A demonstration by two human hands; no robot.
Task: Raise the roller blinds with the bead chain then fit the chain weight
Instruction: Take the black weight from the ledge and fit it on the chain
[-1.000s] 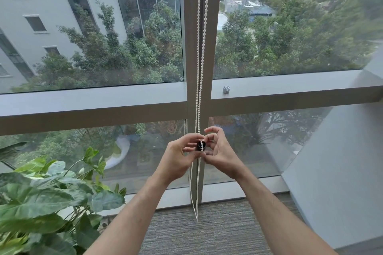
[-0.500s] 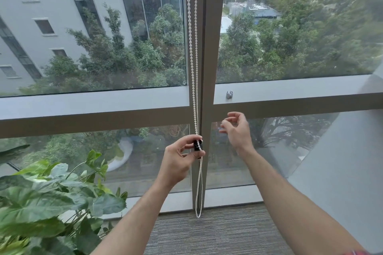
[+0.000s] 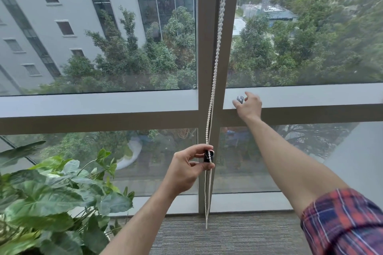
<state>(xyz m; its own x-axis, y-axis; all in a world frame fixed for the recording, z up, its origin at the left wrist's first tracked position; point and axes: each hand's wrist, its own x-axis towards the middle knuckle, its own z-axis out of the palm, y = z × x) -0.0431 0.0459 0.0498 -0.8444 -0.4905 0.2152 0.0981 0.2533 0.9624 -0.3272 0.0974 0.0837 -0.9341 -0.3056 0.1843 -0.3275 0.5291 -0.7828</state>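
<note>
Step in hand: fitting the chain weight; judging by the clear glass, the blind looks already raised, though the blind itself is out of view.
Left hand (image 3: 186,172): closed in a pinch, thumb and forefinger gripping a small black piece (image 3: 207,157) against the bead chain (image 3: 215,64), which hangs down in front of the window post (image 3: 209,27).
Right hand (image 3: 249,105): reached up to the window ledge (image 3: 310,95), fingers spread and open, about to close on a small metal piece (image 3: 240,99) standing there; it touches or nearly touches it, I cannot tell which.
Chain below the pinch: both strands hang loose to a loop just above the carpet (image 3: 228,234).
Judgement on parts: the black piece and the metal one are probably two halves of the weight.
How to do it well: keep the left pinch steady so the black piece does not slide along the beads; take the metal piece by its sides, bring it down to the left hand, and line it up squarely before pressing or screwing.
Risk: the metal piece is small and could get knocked off the ledge; the plant (image 3: 51,192) at the left would hide a dropped part.
</note>
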